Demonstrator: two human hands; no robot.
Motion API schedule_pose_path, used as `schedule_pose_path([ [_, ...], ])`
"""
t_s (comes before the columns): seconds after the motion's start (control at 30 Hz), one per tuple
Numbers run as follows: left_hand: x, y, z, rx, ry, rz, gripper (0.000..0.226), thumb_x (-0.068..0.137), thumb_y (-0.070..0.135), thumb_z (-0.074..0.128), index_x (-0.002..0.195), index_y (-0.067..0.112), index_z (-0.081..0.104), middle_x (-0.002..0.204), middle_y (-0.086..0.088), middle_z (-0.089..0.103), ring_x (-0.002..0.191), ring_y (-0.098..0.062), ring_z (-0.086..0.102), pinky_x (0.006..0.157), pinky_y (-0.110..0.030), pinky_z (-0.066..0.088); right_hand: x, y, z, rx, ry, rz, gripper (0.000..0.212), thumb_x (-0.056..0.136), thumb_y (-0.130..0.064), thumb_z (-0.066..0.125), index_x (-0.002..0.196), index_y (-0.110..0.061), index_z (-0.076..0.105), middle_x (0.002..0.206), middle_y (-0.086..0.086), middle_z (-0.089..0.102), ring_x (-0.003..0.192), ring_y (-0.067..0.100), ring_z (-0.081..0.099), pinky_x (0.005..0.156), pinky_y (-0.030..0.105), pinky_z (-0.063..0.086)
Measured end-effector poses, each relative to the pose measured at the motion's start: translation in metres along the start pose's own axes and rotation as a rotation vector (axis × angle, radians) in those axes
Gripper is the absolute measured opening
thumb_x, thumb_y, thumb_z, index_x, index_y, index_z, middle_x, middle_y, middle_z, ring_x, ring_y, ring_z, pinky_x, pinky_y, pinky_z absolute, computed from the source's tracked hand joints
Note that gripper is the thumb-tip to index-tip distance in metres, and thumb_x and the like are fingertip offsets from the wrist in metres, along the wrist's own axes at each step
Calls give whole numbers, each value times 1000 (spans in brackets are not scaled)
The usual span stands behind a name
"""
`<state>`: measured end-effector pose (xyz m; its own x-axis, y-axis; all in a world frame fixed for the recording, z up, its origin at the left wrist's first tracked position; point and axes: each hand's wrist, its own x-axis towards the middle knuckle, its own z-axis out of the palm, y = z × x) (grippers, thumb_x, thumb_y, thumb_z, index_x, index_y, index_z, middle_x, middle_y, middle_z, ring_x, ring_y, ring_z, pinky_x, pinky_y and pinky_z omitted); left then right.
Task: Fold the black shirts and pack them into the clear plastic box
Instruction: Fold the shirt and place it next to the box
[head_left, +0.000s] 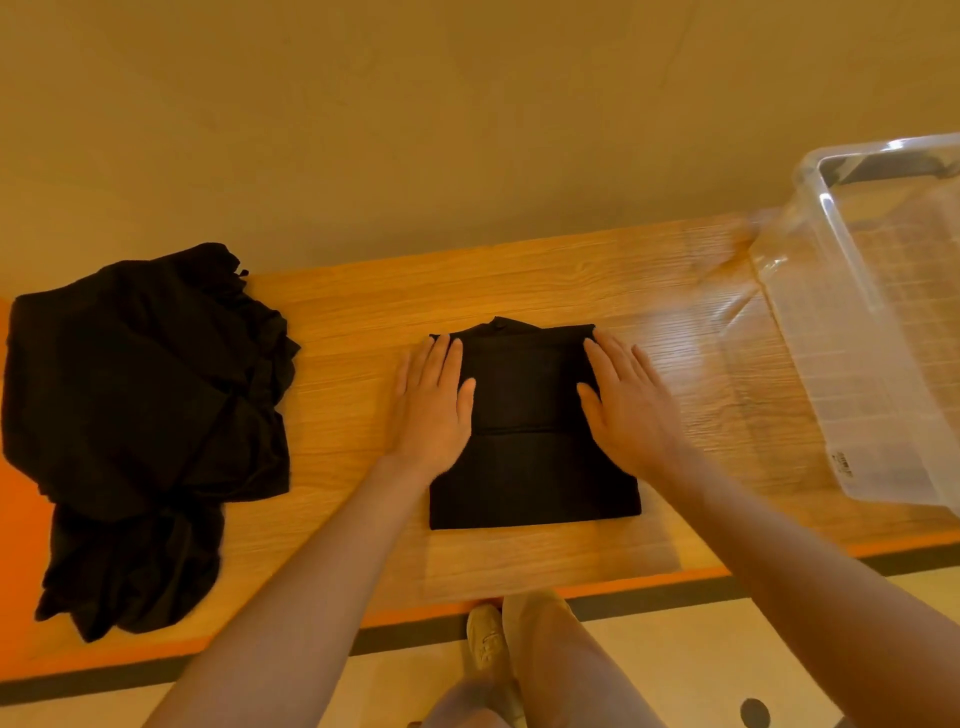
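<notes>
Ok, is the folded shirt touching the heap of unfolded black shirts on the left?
Apart. The head view shows bare wooden tabletop and the left hand between the folded shirt and the heap of unfolded shirts.

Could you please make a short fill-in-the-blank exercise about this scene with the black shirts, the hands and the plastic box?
1. Both hands, left hand and right hand, lie flat on the ____ shirt.
2. The unfolded pile of shirts lies to the person's ____.
3. The clear plastic box holds ____ shirts.
4. Everything sits on a ____ table.

Missing words: folded; left; no; wooden
</notes>
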<state>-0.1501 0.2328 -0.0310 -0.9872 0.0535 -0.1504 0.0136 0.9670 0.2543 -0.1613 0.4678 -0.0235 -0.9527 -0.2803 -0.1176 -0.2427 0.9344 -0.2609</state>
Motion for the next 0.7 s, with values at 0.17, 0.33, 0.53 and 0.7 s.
schedule_pose_path([
  [0.17, 52, 1, -20, 78, 5, -25, 39, 100, 21, 41, 139, 15, 42, 142, -4, 41, 132, -22, 35, 110, -37, 18, 59, 1, -18, -126, -77, -23, 49, 98, -14, 45, 145, -11, 33, 152, 11, 33, 142, 27, 27, 119, 41, 14],
  [0.33, 74, 9, -36, 95, -91, -12, 34, 96, 22, 51, 130, 18, 51, 129, -2, 52, 122, -22, 44, 103, -35, 24, 83, -5, -28, -185, -120, -64, 37, 95, -17, 49, 132, -13, 49, 132, 8, 49, 123, 26, 45, 106, 38, 31],
  [0.53, 77, 7, -47, 100, -224, -77, 27, 93, 34, 56, 119, 25, 60, 119, -2, 50, 117, -21, 42, 94, -36, 23, 91, -11, -31, -146, -221, 60, 27, 90, -24, 53, 116, -15, 56, 118, 6, 52, 114, 25, 45, 102, 44, 25],
  [0.7, 76, 6, -51, 20, -228, -93, 27, 94, 32, 57, 120, 25, 59, 122, -1, 52, 117, -20, 43, 89, -33, 20, 95, -8, -39, -137, -271, 45, 19, 84, -28, 59, 98, -16, 55, 112, 4, 46, 111, 25, 43, 101, 45, 24],
])
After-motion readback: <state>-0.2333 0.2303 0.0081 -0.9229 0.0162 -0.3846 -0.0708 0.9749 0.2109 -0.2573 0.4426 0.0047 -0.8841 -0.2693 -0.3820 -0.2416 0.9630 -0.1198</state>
